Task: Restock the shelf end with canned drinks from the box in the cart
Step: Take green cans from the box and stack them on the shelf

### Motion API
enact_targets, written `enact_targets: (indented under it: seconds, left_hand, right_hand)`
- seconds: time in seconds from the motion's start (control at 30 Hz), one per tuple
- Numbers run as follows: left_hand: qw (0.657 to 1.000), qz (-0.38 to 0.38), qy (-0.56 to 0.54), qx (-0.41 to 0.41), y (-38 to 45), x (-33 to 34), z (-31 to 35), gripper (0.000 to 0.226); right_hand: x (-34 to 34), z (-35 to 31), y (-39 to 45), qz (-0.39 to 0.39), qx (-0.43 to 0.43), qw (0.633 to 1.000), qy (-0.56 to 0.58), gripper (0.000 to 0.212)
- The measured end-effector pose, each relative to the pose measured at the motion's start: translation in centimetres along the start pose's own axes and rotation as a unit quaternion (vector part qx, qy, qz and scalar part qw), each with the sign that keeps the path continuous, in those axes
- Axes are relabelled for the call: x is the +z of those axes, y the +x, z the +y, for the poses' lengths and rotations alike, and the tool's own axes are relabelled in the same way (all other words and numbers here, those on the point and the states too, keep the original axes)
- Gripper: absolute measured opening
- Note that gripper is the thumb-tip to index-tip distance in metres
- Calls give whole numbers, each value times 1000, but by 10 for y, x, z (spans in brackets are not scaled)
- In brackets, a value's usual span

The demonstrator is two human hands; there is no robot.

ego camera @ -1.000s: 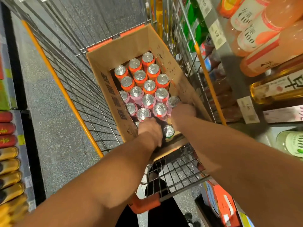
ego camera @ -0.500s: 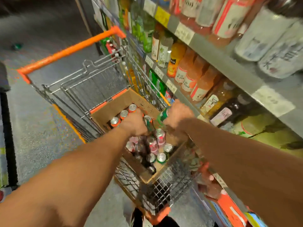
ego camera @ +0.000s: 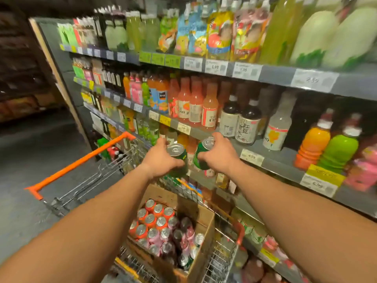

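Up in front of the shelves, the left hand (ego camera: 161, 158) gripped a green can (ego camera: 177, 158), fingers curled round its side, while the right hand (ego camera: 218, 155) held a second green can (ego camera: 202, 155) the same way (this one tilted, top leaning left). Below them the cardboard box (ego camera: 204, 217) sat in the wire cart (ego camera: 222, 260), with orange and pink cans (ego camera: 161, 223) standing inside.

The two green cans (ego camera: 179, 158) (ego camera: 201, 158) have glossy painted sides and bright, smooth metal tops. The box (ego camera: 202, 218) is matt brown cardboard, scuffed along its walls, and the cart (ego camera: 222, 256) is shiny wire mesh with orange plastic trim. The shelf bottles (ego camera: 312, 145) look like smooth translucent plastic with paper labels.
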State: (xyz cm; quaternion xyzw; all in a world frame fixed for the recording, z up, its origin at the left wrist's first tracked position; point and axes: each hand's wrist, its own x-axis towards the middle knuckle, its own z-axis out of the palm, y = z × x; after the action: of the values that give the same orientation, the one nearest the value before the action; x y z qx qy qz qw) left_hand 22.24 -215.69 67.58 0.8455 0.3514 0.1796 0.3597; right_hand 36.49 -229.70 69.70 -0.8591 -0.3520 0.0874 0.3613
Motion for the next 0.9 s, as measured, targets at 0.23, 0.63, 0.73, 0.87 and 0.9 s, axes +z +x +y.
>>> enact_targets:
  seconds: [0.23, 0.63, 0.73, 0.87, 0.9]
  left_hand:
    - [984, 39, -122, 127, 15, -39, 101, 58]
    - [937, -16, -226, 264, 1, -8, 321, 60]
    - [929, -26, -235, 285, -11, 6, 366, 47]
    - [912, -44, -270, 305, -30, 36, 423, 43]
    - [908, -51, -279, 307, -34, 45, 436, 47]
  right_hand:
    - [-111, -23, -26, 158, -3, 987, 16, 80]
    - [-321, -3, -72, 339, 1, 940, 35, 57]
    - [-362, 9, -89, 369, 12, 929, 24, 58]
    - [-413, 31, -119, 391, 48, 919, 22, 81]
    - [-425, 38, -127, 395, 58, 917, 25, 85]
